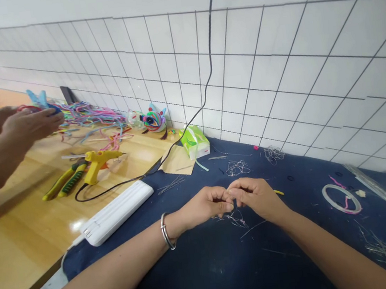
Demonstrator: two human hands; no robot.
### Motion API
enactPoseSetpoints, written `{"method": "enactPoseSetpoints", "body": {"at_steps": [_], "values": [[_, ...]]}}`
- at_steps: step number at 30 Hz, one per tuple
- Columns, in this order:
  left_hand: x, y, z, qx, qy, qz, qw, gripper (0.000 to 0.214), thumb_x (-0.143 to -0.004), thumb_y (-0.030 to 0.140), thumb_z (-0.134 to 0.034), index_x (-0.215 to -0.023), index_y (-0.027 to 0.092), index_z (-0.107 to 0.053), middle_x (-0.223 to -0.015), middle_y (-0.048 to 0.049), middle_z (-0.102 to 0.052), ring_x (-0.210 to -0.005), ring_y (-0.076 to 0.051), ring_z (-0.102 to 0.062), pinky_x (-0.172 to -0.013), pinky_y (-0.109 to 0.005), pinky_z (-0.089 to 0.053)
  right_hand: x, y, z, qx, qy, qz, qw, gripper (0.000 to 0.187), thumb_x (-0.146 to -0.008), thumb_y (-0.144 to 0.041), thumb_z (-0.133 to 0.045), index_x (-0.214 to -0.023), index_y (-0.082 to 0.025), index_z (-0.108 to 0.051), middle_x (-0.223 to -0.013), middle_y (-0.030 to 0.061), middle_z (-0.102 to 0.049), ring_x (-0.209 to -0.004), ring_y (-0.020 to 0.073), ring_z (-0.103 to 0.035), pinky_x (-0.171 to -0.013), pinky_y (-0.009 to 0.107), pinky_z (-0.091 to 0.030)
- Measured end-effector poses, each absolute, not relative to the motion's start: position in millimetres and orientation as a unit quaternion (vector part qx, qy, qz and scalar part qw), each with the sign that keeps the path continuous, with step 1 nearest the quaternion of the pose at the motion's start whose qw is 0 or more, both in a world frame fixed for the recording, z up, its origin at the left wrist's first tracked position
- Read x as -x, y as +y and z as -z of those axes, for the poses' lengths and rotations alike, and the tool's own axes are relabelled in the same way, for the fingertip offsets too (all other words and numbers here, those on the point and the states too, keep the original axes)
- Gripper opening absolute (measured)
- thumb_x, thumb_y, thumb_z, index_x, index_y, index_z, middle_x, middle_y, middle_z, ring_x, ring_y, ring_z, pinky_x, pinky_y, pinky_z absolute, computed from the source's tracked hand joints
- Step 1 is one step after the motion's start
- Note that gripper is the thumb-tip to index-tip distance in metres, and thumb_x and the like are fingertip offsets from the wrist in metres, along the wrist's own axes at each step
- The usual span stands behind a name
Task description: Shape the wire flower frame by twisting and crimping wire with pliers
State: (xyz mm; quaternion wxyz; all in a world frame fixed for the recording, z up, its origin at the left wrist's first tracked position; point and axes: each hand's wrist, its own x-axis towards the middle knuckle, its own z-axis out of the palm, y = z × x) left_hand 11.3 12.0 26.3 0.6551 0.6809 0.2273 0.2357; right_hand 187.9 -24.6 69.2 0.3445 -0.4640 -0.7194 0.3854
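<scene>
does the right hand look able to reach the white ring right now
Probably yes: nothing tall stands between the right hand and the white ring, though that hand is pinched shut beside the left hand.

Wire tangle (pixel 237 168) ahead, nearer cloth (pixel 201 270) seemingly passable

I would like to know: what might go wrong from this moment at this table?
The wire tangle just below the left hand and right hand could snag on them. Loose wires near the right forearm might prick it. The black cord, if caught, could drag the yellow glue gun.
</scene>
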Motion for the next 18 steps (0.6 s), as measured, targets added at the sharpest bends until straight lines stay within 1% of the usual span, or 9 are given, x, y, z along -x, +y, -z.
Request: {"method": "enactPoseSetpoints", "body": {"at_steps": [2, 5, 7, 9, 10, 13, 15, 18], "values": [[-8.8, 15.7, -28.4, -0.679, 0.208, -0.237, 0.663, 0.017, -0.08, 0.027, -0.058, -0.085, 0.011, -0.059, -0.07, 0.0006, -0.052, -0.061, -0.007, -0.045, -0.059, -0.021, -0.036, -187.9, -21.1, -70.3, 0.467, -0.713, -0.386, 0.353, 0.021, -0.082, -0.033, -0.049, -0.079, -0.019, -0.064, -0.061, -0.0025, -0.058, -0.056, 0.0094, -0.053, -0.056, 0.021, -0.042], [-5.3, 22.2, -31.5, -0.676, 0.181, -0.231, 0.675, 0.022, -0.081, 0.029, -0.057, -0.094, 0.012, -0.059, -0.088, -0.0048, -0.058, -0.079, -0.012, -0.051, -0.073, -0.026, -0.039, -194.4, -16.3, -70.2, 0.495, -0.685, -0.381, 0.375, 0.022, -0.082, -0.036, -0.05, -0.08, -0.019, -0.064, -0.059, -0.0021, -0.059, -0.056, 0.0103, -0.055, -0.056, 0.022, -0.044], [-3.9, 26.0, -31.7, -0.674, 0.161, -0.222, 0.686, 0.028, -0.08, 0.033, -0.057, -0.101, 0.013, -0.057, -0.098, -0.0076, -0.058, -0.088, -0.015, -0.052, -0.078, -0.028, -0.039, -201.3, -14.1, -68.4, 0.511, -0.659, -0.389, 0.392, 0.023, -0.082, -0.038, -0.051, -0.082, -0.019, -0.063, -0.061, -0.001, -0.06, -0.055, 0.011, -0.056, -0.056, 0.023, -0.045], [-4.2, 28.7, -29.8, -0.671, 0.144, -0.22, 0.694, 0.035, -0.076, 0.034, -0.061, -0.104, 0.013, -0.056, -0.103, -0.009, -0.057, -0.093, -0.017, -0.051, -0.08, -0.03, -0.04, -208.5, -12.9, -65.3, 0.518, -0.633, -0.4, 0.414, 0.025, -0.081, -0.04, -0.052, -0.084, -0.018, -0.063, -0.063, 0.0005, -0.062, -0.056, 0.0117, -0.057, -0.056, 0.024, -0.046], [-5.1, 29.4, -28.1, -0.671, 0.147, -0.22, 0.692, 0.036, -0.075, 0.032, -0.064, -0.104, 0.013, -0.055, -0.101, -0.0087, -0.058, -0.092, -0.017, -0.052, -0.08, -0.03, -0.04, -211.7, -12.7, -63.7, 0.518, -0.623, -0.404, 0.425, 0.025, -0.081, -0.04, -0.053, -0.085, -0.017, -0.063, -0.064, 0.0011, -0.062, -0.056, 0.012, -0.057, -0.056, 0.025, -0.047], [-9.1, 29.4, -21.3, -0.685, 0.199, -0.239, 0.659, 0.023, -0.078, 0.026, -0.061, -0.096, 0.012, -0.057, -0.089, -0.006, -0.06, -0.081, -0.013, -0.054, -0.074, -0.027, -0.042, -217.6, -13.9, -61.0, 0.517, -0.607, -0.409, 0.444, 0.027, -0.08, -0.041, -0.054, -0.084, -0.017, -0.063, -0.064, 0.0022, -0.063, -0.057, 0.0126, -0.058, -0.056, 0.025, -0.047], [-11.6, 28.2, -17.0, -0.694, 0.237, -0.262, 0.627, 0.019, -0.079, 0.026, -0.059, -0.09, 0.011, -0.058, -0.085, -0.005, -0.061, -0.077, -0.012, -0.054, -0.072, -0.026, -0.042, -218.1, -15.8, -61.9, 0.517, -0.613, -0.403, 0.441, 0.027, -0.08, -0.041, -0.054, -0.084, -0.017, -0.064, -0.065, 0.0023, -0.064, -0.057, 0.0126, -0.058, -0.057, 0.026, -0.047], [-13.5, 25.9, -13.2, -0.702, 0.264, -0.276, 0.602, 0.017, -0.079, 0.027, -0.058, -0.087, 0.012, -0.06, -0.08, -0.0039, -0.061, -0.074, -0.012, -0.054, -0.07, -0.026, -0.042, -215.4, -19.3, -65.4, 0.515, -0.633, -0.391, 0.425, 0.026, -0.081, -0.04, -0.052, -0.084, -0.017, -0.064, -0.066, 0.0021, -0.064, -0.058, 0.0123, -0.058, -0.058, 0.026, -0.048]]}}
